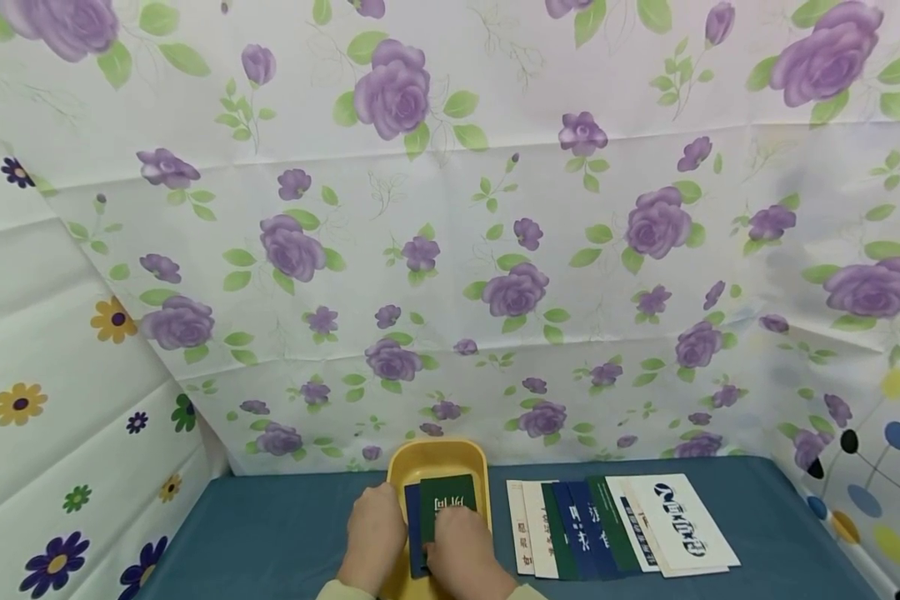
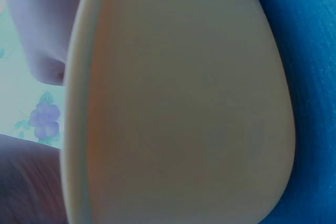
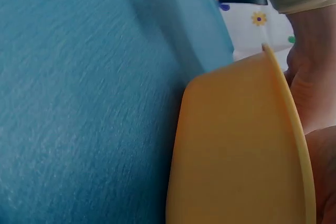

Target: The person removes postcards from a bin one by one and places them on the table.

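In the head view a yellow tray (image 1: 437, 450) stands upright on the table, holding a dark blue booklet (image 1: 414, 533) and a dark green booklet (image 1: 442, 492) with white characters, the green partly over the blue. My right hand (image 1: 461, 550) lies over the green booklet's lower part, fingers bent, thumb by its left edge, and grips it. At the tray's left rim is my left hand (image 1: 375, 533), its fingertips hidden from above. The left wrist view shows the tray's outer wall (image 2: 189, 103) with parts of a hand beyond the rim. The right wrist view shows the opposite wall (image 3: 241, 145).
To the tray's right, several overlapping booklets and cards (image 1: 585, 533) in white, green and blue lie fanned out, a white card (image 1: 682, 521) with dark lettering at the right end. The table (image 1: 270, 525) has a blue cover. Floral sheets (image 1: 450, 250) hang behind and at both sides.
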Demonstrator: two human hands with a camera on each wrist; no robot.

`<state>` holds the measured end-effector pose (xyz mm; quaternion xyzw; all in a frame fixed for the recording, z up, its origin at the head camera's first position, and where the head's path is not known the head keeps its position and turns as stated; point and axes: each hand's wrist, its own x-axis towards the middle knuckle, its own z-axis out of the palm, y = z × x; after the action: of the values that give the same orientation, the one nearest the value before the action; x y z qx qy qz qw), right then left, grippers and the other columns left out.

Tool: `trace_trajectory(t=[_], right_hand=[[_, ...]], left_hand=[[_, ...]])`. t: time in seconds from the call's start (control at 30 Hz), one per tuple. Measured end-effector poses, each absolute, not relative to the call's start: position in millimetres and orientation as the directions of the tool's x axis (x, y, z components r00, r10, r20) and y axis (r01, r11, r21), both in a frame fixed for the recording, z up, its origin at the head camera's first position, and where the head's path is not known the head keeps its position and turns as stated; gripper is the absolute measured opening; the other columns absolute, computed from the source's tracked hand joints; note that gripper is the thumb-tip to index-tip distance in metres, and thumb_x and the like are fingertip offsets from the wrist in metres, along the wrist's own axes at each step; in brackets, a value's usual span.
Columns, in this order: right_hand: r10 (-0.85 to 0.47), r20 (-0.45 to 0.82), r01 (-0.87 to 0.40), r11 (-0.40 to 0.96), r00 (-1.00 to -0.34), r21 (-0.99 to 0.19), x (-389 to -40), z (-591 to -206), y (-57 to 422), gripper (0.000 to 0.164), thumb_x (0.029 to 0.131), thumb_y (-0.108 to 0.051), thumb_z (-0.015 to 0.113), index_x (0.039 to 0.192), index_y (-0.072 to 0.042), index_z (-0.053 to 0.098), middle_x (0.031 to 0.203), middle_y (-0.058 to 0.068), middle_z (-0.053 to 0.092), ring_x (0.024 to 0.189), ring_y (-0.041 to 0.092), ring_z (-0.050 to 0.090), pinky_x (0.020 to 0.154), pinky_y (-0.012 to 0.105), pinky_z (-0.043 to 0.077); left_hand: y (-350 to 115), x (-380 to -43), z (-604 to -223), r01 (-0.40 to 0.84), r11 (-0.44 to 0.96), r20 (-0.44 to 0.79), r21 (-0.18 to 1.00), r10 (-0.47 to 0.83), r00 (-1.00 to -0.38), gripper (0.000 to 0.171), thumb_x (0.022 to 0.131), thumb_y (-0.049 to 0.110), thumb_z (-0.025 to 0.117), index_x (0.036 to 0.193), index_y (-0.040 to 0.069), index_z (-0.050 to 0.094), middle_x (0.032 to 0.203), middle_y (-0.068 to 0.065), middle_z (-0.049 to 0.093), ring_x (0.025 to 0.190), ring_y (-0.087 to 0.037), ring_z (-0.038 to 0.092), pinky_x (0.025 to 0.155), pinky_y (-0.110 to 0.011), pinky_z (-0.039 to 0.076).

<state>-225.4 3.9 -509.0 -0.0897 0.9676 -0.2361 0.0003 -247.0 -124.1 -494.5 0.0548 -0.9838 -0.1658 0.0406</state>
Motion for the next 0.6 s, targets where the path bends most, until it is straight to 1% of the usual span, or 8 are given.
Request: trace_trajectory(t=[0.1, 0.23, 0.33, 0.4, 0.5, 0.6], right_hand=[[-0.147, 0.015, -0.14, 0.9, -0.989, -0.413, -227.8, -510.9, 1.9, 0.036, 0.072, -0.036, 0.075, 0.08, -0.005, 0.06, 0.074, 0.003, 0.058, 0.068, 0.015, 0.054, 0.062, 0.036, 0.048], [-0.108, 0.018, -0.107, 0.936, -0.994, -0.336, -229.6, -512.3, -1.5, 0.05, 0.065, -0.044, 0.078, 0.083, -0.001, 0.06, 0.075, 0.007, 0.057, 0.069, 0.02, 0.054, 0.061, 0.037, 0.049], [-0.099, 0.013, -0.098, 0.956, -0.995, -0.278, -229.4, -512.5, -4.2, 0.068, 0.059, -0.05, 0.08, 0.092, 0.007, 0.06, 0.085, 0.016, 0.058, 0.078, 0.027, 0.057, 0.066, 0.039, 0.049], [-0.093, -0.011, -0.087, 0.963, -0.996, -0.256, -229.1, -512.5, -5.7, 0.08, 0.058, -0.052, 0.081, 0.1, 0.012, 0.057, 0.094, 0.022, 0.057, 0.085, 0.031, 0.057, 0.072, 0.042, 0.049], [-0.098, -0.035, -0.087, 0.971, -0.995, -0.222, -228.7, -513.0, -7.0, 0.094, 0.056, -0.057, 0.08, 0.109, 0.015, 0.052, 0.103, 0.027, 0.055, 0.093, 0.034, 0.055, 0.079, 0.044, 0.047], [-0.104, -0.02, -0.097, 0.973, -0.994, -0.211, -229.0, -514.1, -6.5, 0.099, 0.051, -0.06, 0.081, 0.108, 0.016, 0.052, 0.098, 0.025, 0.056, 0.089, 0.032, 0.055, 0.077, 0.041, 0.047]], left_hand=[[-123.5, -246.8, -492.9, -0.086, 0.938, 0.07, 0.336, -0.116, -0.991, 0.022, 0.08, -0.001, 0.061, 0.065, 0.011, 0.049, 0.056, -0.002, 0.046, 0.048, -0.015, 0.049, 0.042, -0.032, 0.039], [-123.1, -246.4, -490.5, -0.064, 0.937, 0.1, 0.343, -0.104, -0.99, 0.023, 0.08, -0.001, 0.06, 0.065, 0.011, 0.048, 0.056, -0.001, 0.045, 0.048, -0.014, 0.048, 0.042, -0.032, 0.039], [-123.6, -245.8, -490.1, -0.061, 0.938, 0.11, 0.342, -0.104, -0.988, 0.023, 0.078, -0.002, 0.061, 0.064, 0.011, 0.048, 0.056, -0.001, 0.046, 0.049, -0.014, 0.048, 0.042, -0.033, 0.039], [-124.0, -245.6, -490.4, -0.068, 0.938, 0.101, 0.34, -0.108, -0.989, 0.023, 0.078, -0.002, 0.062, 0.065, 0.01, 0.048, 0.056, -0.001, 0.046, 0.049, -0.014, 0.049, 0.043, -0.033, 0.039], [-124.3, -245.6, -490.4, -0.088, 0.938, 0.081, 0.335, -0.122, -0.989, 0.022, 0.078, -0.002, 0.063, 0.066, 0.01, 0.048, 0.057, -0.002, 0.047, 0.051, -0.014, 0.05, 0.044, -0.034, 0.04], [-124.2, -246.2, -490.9, -0.104, 0.938, 0.063, 0.33, -0.132, -0.989, 0.021, 0.078, -0.002, 0.063, 0.067, 0.01, 0.049, 0.059, -0.002, 0.048, 0.053, -0.015, 0.051, 0.045, -0.034, 0.041]])
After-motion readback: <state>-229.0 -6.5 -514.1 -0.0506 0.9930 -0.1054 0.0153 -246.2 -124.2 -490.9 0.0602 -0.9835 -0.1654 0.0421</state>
